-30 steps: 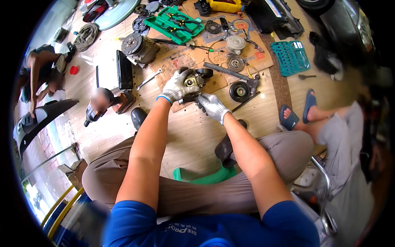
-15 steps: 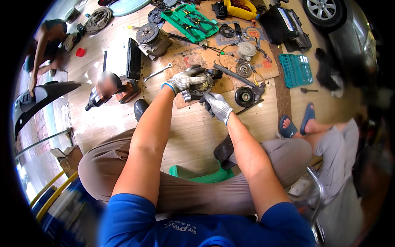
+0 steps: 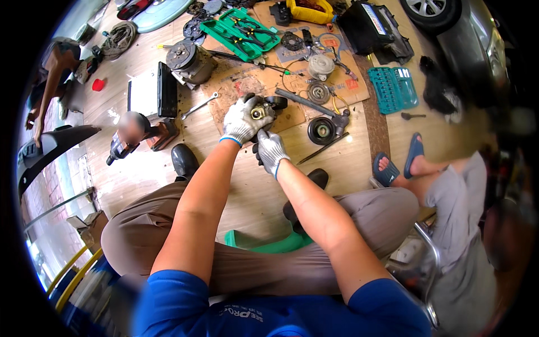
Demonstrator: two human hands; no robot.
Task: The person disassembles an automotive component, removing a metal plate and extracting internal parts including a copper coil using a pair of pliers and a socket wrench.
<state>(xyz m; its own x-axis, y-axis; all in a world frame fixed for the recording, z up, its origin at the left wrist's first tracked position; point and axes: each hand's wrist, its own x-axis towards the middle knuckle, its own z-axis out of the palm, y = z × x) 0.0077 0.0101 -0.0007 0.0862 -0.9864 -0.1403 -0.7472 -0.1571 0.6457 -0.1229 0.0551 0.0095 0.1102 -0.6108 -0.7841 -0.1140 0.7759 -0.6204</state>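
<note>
My left hand (image 3: 241,120), in a white knit glove with dark fingertips, is wrapped round a greasy metal engine part (image 3: 259,113). A brassy ring round a hole faces up on it, and a black pulley wheel (image 3: 276,103) sits at its far right side. Close against the part's near side, my right hand (image 3: 272,150) has curled fingers; what they grip is hidden. Beneath lies a stained cardboard sheet (image 3: 293,117). To the right are a hammer (image 3: 340,120), a black ring-shaped pulley (image 3: 321,131) and a thin dark rod (image 3: 324,148). A combination wrench (image 3: 199,105) lies to the left.
Leftward are a cordless power tool (image 3: 129,135) and a black-and-white case (image 3: 151,92). Beyond lie a compressor-like unit (image 3: 188,60), a green plier case (image 3: 240,33) and a black battery (image 3: 365,28). A teal socket set (image 3: 392,90) and another person's slippered feet (image 3: 387,168) are right.
My left hand has turned the metal part, so its brassy ring now faces up. My right hand has stayed close to its near side. The whole view has shifted slightly.
</note>
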